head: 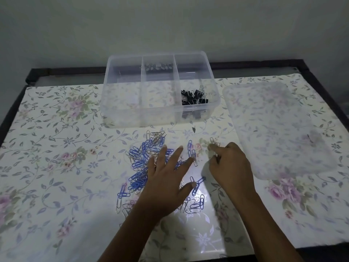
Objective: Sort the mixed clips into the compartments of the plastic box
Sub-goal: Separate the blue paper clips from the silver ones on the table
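Observation:
A clear plastic box (113, 103) with three compartments stands at the back middle of the table. Its right compartment holds black binder clips (194, 97); the left and middle ones look bare. In front of the box lies a pile of blue and silver paper clips (143, 157). My left hand (168, 178) rests on this pile with fingers spread and straight. My right hand (230, 165) is to the right of it, its curled fingers pinching a few silver paper clips (214, 143) at the table surface.
The box's translucent lid (279, 129) lies flat to the right of the box. A floral cloth (56, 148) covers the table, whose dark frame (245, 65) runs along the back and sides. A small dark scrap (194, 129) lies just before the box.

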The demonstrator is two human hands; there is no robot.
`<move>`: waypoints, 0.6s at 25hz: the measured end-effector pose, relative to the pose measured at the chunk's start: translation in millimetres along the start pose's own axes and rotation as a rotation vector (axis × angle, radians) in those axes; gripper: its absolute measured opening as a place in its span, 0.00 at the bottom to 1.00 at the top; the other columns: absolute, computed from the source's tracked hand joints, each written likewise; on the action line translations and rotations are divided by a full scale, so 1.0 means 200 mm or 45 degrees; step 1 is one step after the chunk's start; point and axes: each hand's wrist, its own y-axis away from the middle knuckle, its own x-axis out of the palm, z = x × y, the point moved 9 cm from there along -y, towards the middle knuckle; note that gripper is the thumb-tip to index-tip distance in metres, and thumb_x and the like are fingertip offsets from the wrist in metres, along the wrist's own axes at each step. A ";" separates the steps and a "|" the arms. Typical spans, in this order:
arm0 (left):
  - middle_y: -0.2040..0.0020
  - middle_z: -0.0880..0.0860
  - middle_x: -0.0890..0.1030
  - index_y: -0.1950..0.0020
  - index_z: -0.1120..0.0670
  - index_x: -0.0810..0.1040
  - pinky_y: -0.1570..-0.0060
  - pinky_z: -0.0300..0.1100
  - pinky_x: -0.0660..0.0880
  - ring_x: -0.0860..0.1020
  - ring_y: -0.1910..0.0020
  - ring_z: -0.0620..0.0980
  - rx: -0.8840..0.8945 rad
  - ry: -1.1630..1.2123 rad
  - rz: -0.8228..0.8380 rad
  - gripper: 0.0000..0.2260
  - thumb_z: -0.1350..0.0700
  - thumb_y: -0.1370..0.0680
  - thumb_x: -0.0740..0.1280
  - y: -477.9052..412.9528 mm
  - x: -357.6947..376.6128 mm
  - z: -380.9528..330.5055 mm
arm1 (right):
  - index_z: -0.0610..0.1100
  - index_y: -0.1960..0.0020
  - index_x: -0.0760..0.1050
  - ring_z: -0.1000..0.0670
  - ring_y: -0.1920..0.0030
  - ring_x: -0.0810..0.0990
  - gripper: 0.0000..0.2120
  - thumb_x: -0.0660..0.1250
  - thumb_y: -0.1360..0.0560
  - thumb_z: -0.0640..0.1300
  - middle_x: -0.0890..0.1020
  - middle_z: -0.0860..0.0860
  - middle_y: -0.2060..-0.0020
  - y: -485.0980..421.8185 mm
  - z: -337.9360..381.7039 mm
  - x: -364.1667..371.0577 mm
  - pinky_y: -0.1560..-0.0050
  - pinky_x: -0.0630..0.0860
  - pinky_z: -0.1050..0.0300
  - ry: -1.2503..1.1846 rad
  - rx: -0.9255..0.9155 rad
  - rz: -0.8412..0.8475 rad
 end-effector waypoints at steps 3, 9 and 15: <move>0.23 0.45 0.39 0.27 0.38 0.38 0.34 0.49 0.30 0.31 0.27 0.51 -0.083 -0.008 -0.033 0.35 0.33 0.35 0.34 -0.01 -0.02 0.05 | 0.51 0.34 0.72 0.43 0.59 0.75 0.23 0.60 0.26 0.36 0.68 0.47 0.60 -0.03 -0.09 -0.05 0.59 0.72 0.53 -0.005 0.063 -0.055; 0.24 0.45 0.37 0.27 0.37 0.43 0.35 0.49 0.30 0.30 0.29 0.49 -0.098 -0.037 -0.004 0.37 0.33 0.36 0.33 -0.01 -0.02 0.05 | 0.54 0.33 0.70 0.43 0.56 0.75 0.23 0.57 0.25 0.37 0.66 0.48 0.59 -0.03 -0.14 -0.02 0.55 0.74 0.51 0.058 0.077 0.084; 0.23 0.46 0.39 0.26 0.37 0.44 0.33 0.50 0.31 0.33 0.26 0.54 -0.111 -0.014 0.001 0.37 0.33 0.36 0.35 -0.01 -0.02 0.05 | 0.49 0.44 0.80 0.43 0.61 0.77 0.19 0.59 0.27 0.33 0.74 0.46 0.62 -0.03 -0.10 -0.05 0.60 0.72 0.55 -0.081 0.049 0.024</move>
